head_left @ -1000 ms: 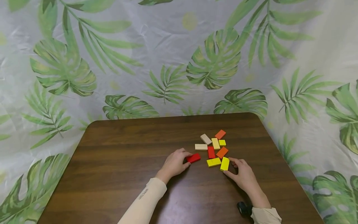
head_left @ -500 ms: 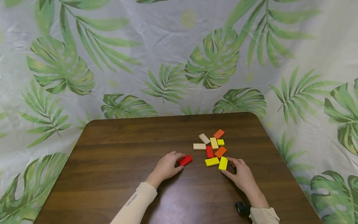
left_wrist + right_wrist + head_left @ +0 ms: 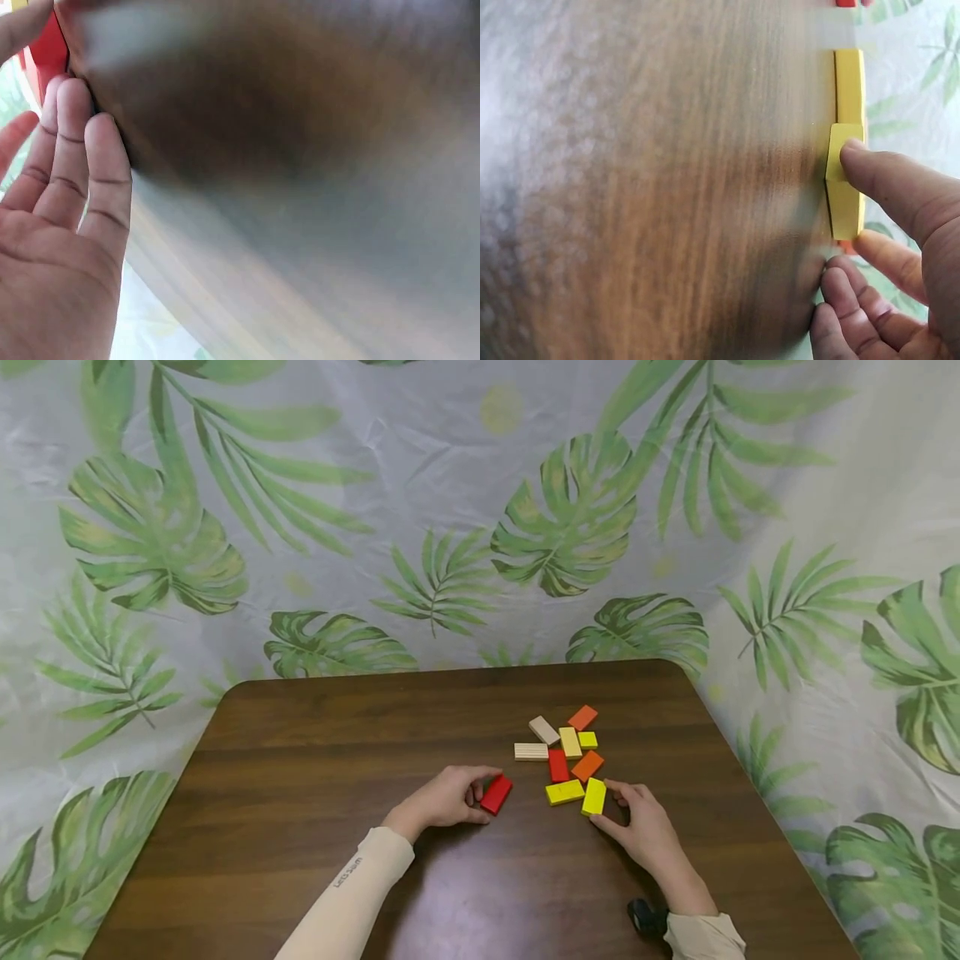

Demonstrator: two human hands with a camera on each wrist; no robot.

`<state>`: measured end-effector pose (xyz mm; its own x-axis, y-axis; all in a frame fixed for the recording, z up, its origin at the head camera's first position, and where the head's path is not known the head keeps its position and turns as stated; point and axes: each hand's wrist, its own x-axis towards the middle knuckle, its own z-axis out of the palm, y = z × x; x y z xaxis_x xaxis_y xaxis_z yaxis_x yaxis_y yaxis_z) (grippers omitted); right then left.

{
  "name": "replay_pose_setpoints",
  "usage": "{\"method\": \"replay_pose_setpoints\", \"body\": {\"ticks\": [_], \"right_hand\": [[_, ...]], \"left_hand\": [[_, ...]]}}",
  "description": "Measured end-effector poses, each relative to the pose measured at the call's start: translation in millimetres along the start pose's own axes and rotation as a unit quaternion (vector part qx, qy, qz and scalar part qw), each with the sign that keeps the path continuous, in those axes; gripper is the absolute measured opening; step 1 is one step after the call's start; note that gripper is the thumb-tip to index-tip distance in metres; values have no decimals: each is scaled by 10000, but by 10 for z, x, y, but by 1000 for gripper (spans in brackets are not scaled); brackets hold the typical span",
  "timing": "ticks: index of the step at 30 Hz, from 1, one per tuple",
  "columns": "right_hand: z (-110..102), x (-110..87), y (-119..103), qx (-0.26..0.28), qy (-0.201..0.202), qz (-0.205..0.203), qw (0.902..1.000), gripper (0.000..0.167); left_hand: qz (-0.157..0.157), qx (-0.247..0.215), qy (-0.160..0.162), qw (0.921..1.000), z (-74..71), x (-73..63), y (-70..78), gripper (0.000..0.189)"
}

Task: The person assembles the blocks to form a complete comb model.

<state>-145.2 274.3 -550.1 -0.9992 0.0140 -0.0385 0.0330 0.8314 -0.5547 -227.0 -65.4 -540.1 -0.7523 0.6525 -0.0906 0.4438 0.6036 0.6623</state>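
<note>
In the head view my left hand [image 3: 447,797] pinches a red block [image 3: 497,794] between thumb and index finger, flat on the table and apart from the other blocks. The left wrist view catches only part of this red block [image 3: 46,52], with the other fingers straight beside it. My right hand [image 3: 647,828] holds a yellow block [image 3: 593,797] by its ends, thumb at the near end and index finger at the far one. Another yellow block [image 3: 564,792] lies just left of it. In the right wrist view my thumb presses the near end of the yellow block [image 3: 844,202].
Behind the hands lie a second red block [image 3: 558,766], two orange blocks [image 3: 588,766], a small yellow block [image 3: 587,740], a pale yellow one [image 3: 570,743], a ridged wooden block [image 3: 531,752] and a plain one [image 3: 543,730]. A leaf-patterned sheet hangs behind the brown table [image 3: 337,718].
My left hand has drawn the red block leftward, away from the cluster, and then turned it so its length points more away from me. My right hand stays at the yellow block.
</note>
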Motion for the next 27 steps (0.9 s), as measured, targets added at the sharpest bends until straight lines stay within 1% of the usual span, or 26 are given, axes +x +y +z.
{"method": "replay_pose_setpoints", "body": {"ticks": [6,11,16,21,24,27], "right_hand": [[14,18,5,9,-18,-3,10000,69],[42,23,15,16,-67,20,10000,69],[47,10,16,2,-25,70,10000,68],[40,15,10,-2,-16,105,9999,69],[41,19,10,-7,-20,133,9999,69],[41,23,11,-25,-29,163,9999,69]], "left_hand": [[-33,93,-219,9997,-78,96,-51,82],[-46,90,-290,9995,-74,129,-86,75],[25,55,-271,9996,-62,145,-95,68],[114,2,-59,9999,-53,149,-117,59],[116,-24,201,9997,-79,143,-154,55],[5,3,524,9986,-160,131,-220,53]]}}
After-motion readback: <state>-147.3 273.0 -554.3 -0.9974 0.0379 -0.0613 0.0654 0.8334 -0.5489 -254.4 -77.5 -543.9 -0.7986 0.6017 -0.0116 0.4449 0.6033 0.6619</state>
